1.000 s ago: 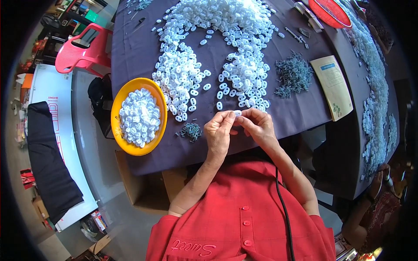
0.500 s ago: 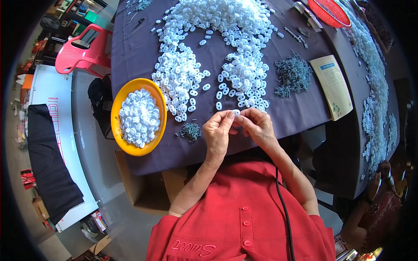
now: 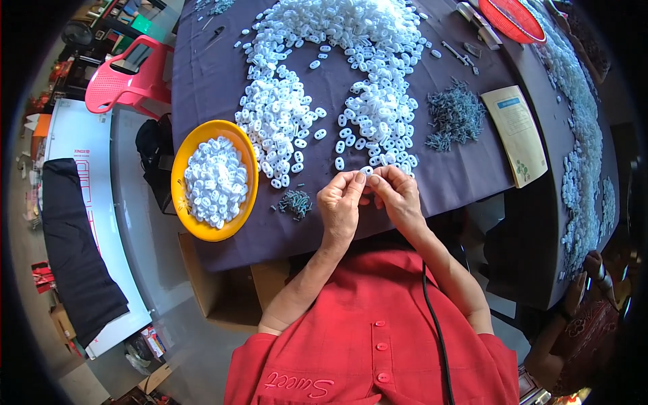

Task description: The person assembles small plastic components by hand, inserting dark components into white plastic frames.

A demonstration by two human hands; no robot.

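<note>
Between the fingertips of both hands, at the near edge of the table, is a small white oval plastic piece (image 3: 366,171) with holes in it. My left hand (image 3: 339,206) pinches it from the left with thumb and forefinger. From the other side my right hand (image 3: 399,198) pinches it as well, its other fingers curled under; whether they hold a pin is hidden. Just past the hands lies a heap of like white pieces (image 3: 379,111). Left of my left hand is a small pile of grey-green pins (image 3: 295,204).
A yellow bowl (image 3: 182,219) full of white pieces stands at the left table edge. Another heap (image 3: 277,115) lies beyond it. On the right are a larger pin pile (image 3: 456,116), a paper booklet (image 3: 516,135) and a red basket (image 3: 513,21). Another person's hand (image 3: 577,290) shows far right.
My right hand has shifted slightly left and up, its thumb now more upright beside the white piece. My left hand stays nearly in place, and both still pinch the piece.
</note>
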